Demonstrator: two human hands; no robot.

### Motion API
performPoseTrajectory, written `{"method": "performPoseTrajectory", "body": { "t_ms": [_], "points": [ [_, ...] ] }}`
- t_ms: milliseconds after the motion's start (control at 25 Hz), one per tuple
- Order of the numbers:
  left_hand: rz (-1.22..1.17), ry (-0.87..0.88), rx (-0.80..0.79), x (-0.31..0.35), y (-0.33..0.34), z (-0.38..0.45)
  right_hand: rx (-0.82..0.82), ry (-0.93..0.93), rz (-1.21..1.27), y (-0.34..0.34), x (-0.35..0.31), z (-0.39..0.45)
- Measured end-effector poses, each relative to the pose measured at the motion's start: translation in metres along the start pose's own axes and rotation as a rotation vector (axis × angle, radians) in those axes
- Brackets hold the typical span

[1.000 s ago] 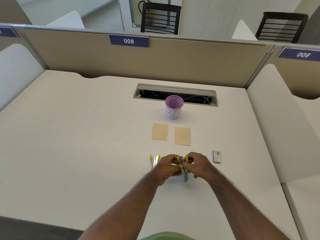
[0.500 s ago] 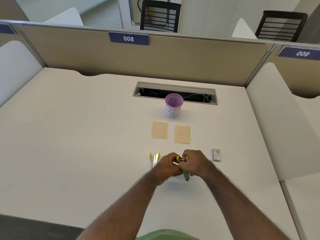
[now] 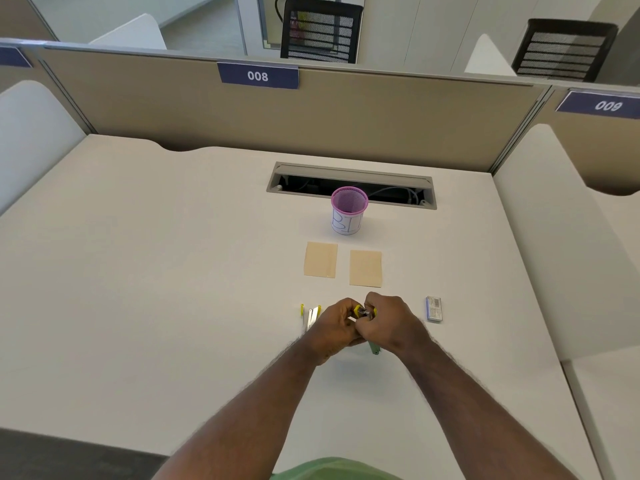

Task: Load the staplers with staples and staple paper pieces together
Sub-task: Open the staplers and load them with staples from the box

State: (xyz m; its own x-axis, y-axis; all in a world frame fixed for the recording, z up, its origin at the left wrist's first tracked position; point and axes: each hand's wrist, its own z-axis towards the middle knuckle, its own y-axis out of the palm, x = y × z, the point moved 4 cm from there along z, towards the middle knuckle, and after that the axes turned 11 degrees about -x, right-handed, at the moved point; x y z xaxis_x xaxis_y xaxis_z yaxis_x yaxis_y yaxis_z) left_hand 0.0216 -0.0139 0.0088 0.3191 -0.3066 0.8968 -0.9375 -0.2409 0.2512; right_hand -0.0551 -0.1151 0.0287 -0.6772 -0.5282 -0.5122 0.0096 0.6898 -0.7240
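Green-and-yellow stapler near the desk's front edge, gripped by both curled hands: left hand, right hand. Just left, a second stapler lying open; right, a staple box. Beyond, two tan paper pieces side by side, then a pink mesh cup.

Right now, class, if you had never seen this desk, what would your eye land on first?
First, the two hands, left hand and right hand, pressed together near the desk's front, gripping a green and yellow stapler. Beyond them lie two tan paper pieces side by side, and behind those stands a pink mesh cup.
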Motion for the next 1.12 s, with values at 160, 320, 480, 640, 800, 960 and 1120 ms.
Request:
{"method": "performPoseTrajectory", "body": {
  "t_ms": [160, 320, 480, 640, 800, 960, 1120],
  "points": [
    [-0.069, 0.026, 0.048, 0.001, -0.005, 0.0, 0.113, -0.031, 0.137, -0.011, 0.007, 0.0],
    [-0.248, 0.102, 0.189, 0.001, -0.026, -0.005, 0.158, -0.01, 0.672, -0.024, 0.025, 0.001],
    [-0.548, 0.012, 0.02, 0.001, -0.031, -0.015, -0.053, -0.108, 1.177, -0.035, 0.034, -0.002],
    [-0.308, -0.178, -0.283, 0.003, -0.021, -0.021, -0.238, -0.148, 1.101, -0.041, 0.022, -0.007],
    [-0.316, -0.183, -0.315, 0.006, -0.007, -0.015, -0.276, -0.204, 0.818, -0.041, 0.001, -0.009],
    [-0.432, -0.139, -0.265, 0.006, -0.004, -0.014, 0.085, -0.192, 0.379, -0.044, -0.006, -0.014],
    [-0.45, -0.111, -0.201, 0.009, -0.004, -0.013, 0.166, -0.276, 0.233, -0.035, -0.013, -0.023]
  ]
}}
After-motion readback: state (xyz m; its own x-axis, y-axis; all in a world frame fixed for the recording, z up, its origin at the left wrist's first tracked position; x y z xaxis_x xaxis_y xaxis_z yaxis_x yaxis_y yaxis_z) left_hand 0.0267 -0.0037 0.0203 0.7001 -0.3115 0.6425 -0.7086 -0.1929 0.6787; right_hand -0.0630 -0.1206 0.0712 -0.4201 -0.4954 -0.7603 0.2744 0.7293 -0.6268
